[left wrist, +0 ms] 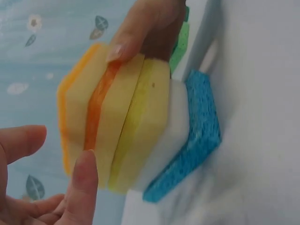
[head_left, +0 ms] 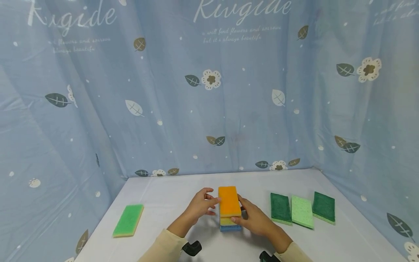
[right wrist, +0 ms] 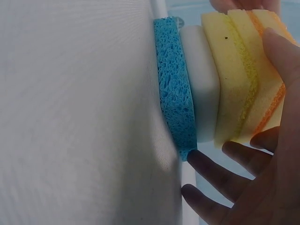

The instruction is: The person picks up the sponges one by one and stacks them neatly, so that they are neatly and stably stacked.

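Observation:
A stack of sponges (head_left: 230, 214) stands on the white table (head_left: 176, 189), orange on top, then yellow, white and blue (left wrist: 192, 136) at the bottom. My left hand (head_left: 201, 206) touches the stack's left side; its thumb (left wrist: 86, 180) lies against the orange sponge's (left wrist: 82, 93) edge. My right hand (head_left: 253, 217) rests against the right side, thumb (right wrist: 287, 75) along the orange layers, the other fingers (right wrist: 225, 161) spread beside the stack. One right fingertip (left wrist: 124, 44) presses an orange layer. Neither hand wraps round a sponge.
Three sponges lie side by side to the right: dark green (head_left: 280, 208), light green (head_left: 302, 211), dark green (head_left: 324, 206). A green sponge with a yellow edge (head_left: 128, 219) lies at the left. A blue flowered curtain (head_left: 209, 91) closes in the table on three sides.

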A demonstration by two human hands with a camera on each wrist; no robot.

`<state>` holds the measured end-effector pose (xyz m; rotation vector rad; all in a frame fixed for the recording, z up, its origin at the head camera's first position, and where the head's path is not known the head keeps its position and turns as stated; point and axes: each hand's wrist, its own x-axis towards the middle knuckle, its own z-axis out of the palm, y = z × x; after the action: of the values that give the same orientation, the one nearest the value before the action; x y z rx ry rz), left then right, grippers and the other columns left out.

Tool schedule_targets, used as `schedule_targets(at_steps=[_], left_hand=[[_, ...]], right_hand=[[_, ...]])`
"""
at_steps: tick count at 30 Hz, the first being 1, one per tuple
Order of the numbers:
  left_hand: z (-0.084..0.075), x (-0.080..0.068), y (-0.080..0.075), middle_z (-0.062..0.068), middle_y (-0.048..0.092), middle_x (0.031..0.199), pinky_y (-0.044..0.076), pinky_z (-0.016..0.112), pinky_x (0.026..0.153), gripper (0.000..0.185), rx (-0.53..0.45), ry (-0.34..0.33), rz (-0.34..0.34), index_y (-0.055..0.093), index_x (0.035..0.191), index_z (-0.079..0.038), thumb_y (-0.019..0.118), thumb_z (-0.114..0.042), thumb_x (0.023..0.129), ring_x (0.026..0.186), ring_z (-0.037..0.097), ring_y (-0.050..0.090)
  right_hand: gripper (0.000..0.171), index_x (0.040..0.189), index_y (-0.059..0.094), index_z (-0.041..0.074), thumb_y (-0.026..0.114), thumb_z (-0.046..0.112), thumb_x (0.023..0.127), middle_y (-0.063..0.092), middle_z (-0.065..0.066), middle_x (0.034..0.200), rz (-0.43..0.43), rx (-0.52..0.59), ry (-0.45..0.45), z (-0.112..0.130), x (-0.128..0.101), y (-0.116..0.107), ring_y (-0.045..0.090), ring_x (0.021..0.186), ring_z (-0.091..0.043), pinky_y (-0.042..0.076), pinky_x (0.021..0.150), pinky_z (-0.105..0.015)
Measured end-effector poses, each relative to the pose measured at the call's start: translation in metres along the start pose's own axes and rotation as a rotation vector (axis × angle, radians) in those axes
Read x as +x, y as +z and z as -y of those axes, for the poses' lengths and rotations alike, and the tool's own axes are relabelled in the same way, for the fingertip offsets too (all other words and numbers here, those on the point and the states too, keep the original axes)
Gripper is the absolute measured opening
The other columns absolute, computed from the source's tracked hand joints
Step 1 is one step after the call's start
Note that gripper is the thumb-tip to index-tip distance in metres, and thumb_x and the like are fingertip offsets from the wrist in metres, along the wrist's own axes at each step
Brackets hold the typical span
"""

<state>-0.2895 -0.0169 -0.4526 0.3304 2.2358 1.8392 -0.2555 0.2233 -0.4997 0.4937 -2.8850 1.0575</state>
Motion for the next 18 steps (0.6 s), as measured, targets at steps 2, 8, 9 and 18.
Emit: schedule_targets(at_steps=[2,8,9,18], left_hand=[[0.006,0.0,-0.008,0.014,0.053,0.101,0.058,0.038,0.066,0.064,-0.011,-0.004,-0.001,0.043,0.137,0.002,0.074,-0.025,0.089,0.082,0.024,0.059],[0.02,-0.008,-0.038,0.013,0.054,0.1,0.058,0.037,0.067,0.067,0.026,-0.023,-0.036,0.043,0.137,0.003,0.075,-0.03,0.088,0.082,0.024,0.059],[0.022,-0.01,-0.043,0.013,0.054,0.099,0.058,0.037,0.067,0.068,0.032,-0.027,-0.043,0.044,0.137,0.004,0.075,-0.03,0.087,0.082,0.024,0.059],[0.038,-0.028,-0.092,0.012,0.055,0.096,0.057,0.038,0.065,0.062,0.116,-0.01,-0.104,0.047,0.134,0.007,0.074,-0.025,0.089,0.081,0.027,0.059]], right_hand=[[0.099,0.156,0.023,0.012,0.059,0.07,0.083,0.043,-0.01,0.147,0.001,-0.008,0.011,0.0,-0.001,0.0,0.056,0.114,-0.026,0.04,0.097,-0.06],[0.101,0.156,0.022,0.013,0.058,0.071,0.082,0.042,-0.012,0.148,0.006,-0.013,0.024,0.001,-0.003,0.0,0.054,0.117,-0.029,0.038,0.098,-0.062],[0.101,0.156,0.021,0.013,0.058,0.071,0.083,0.041,-0.012,0.148,0.006,-0.013,0.02,0.001,-0.003,0.0,0.054,0.118,-0.029,0.037,0.099,-0.062],[0.101,0.158,0.015,0.018,0.058,0.071,0.083,0.035,-0.008,0.152,-0.019,0.011,-0.03,0.004,-0.004,-0.001,0.051,0.123,-0.028,0.037,0.1,-0.061]])
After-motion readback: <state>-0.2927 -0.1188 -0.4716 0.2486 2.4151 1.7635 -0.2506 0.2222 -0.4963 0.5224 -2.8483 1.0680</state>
